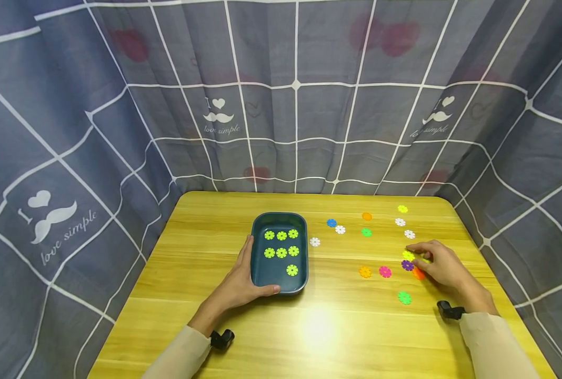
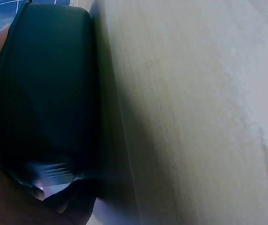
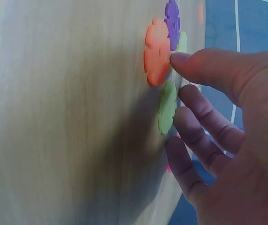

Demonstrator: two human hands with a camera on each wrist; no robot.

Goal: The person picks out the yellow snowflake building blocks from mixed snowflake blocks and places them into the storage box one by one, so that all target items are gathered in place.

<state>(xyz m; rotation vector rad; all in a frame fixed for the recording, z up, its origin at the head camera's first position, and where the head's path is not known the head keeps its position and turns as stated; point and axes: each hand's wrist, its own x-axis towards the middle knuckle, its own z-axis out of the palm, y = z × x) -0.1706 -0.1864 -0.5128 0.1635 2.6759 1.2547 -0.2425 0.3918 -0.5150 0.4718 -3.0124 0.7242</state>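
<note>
My left hand (image 1: 240,281) holds the dark teal tray (image 1: 257,279) at its near left corner, thumb over the near rim and fingers along the left side. Several yellow-green notched discs (image 1: 281,252) lie flat inside the tray. Over at the right, my right hand (image 1: 444,266) hovers low above a cluster of discs, thumb and fingers apart. Around its fingertips are a yellow disc (image 1: 408,255), a purple disc (image 1: 407,265) and an orange-red disc (image 1: 419,273). In the right wrist view a yellow-green disc (image 3: 167,108) is right at the fingertips, beside the orange-red disc (image 3: 156,52).
More discs are spread over the wooden table (image 1: 347,337): a blue one (image 1: 331,223), several white ones, a pink one (image 1: 384,271), an orange one (image 1: 365,272) and a green one (image 1: 404,298). A grey-blue checked curtain (image 1: 271,116) hangs behind and on both sides.
</note>
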